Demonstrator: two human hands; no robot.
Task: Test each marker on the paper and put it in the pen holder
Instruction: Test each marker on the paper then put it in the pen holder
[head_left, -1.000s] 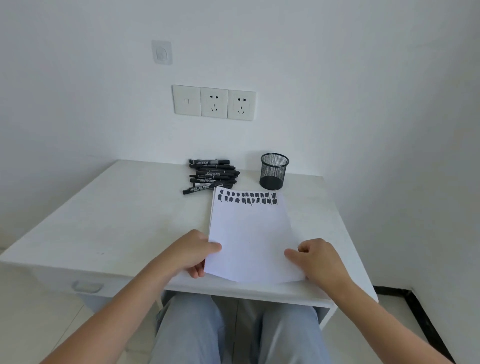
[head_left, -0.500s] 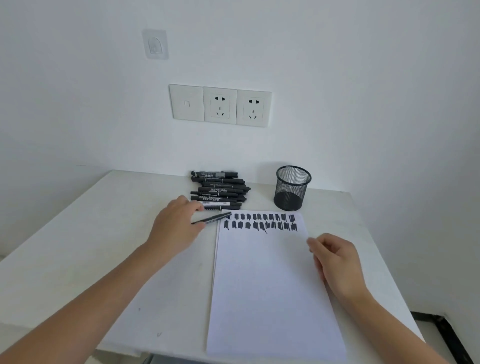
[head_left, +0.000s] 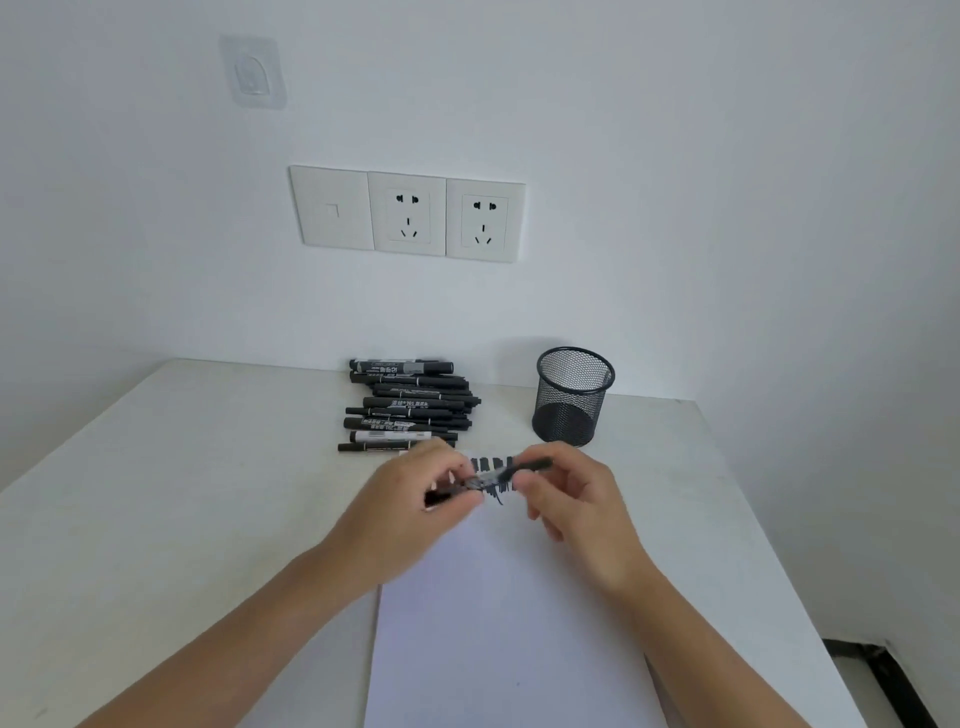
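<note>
**Black marker (head_left: 491, 479) held crosswise above the paper (head_left: 509, 623)**

Smeared by motion blur around the fingers (head_left: 448, 463), so impossible to tell whether capped or pulled apart. Hidden behind the left hand (head_left: 410, 514): most of the marker's left part, apart from a dark stub poking out below the thumb. Hidden behind both hands: nearly all of the row of black test scribbles (head_left: 491, 462) at the far end of the paper, with only a few strokes visible in the gap. Cut off at the bottom edge: the near end of the paper and both forearms. Too small to read: the print on the pile of markers (head_left: 410, 405).

Slim and black, with a pale label band near the middle. Lying roughly level, right end tipped slightly up and away, lifted clear of the sheet over its far end. Gripped on the left by the curled fingers and thumb of the left hand. Pinched towards the right end between thumb and forefinger of the right hand (head_left: 576, 514), the other fingers loosely curled underneath.

Further back on the white desk (head_left: 182, 493), the pile lying side by side, just beyond the paper's far left corner. Well to its right, a black mesh pen holder (head_left: 574, 397), upright. On the wall above, a blank plate beside two sockets (head_left: 447, 215); higher and to the left, a clear adhesive hook (head_left: 253, 73).
</note>
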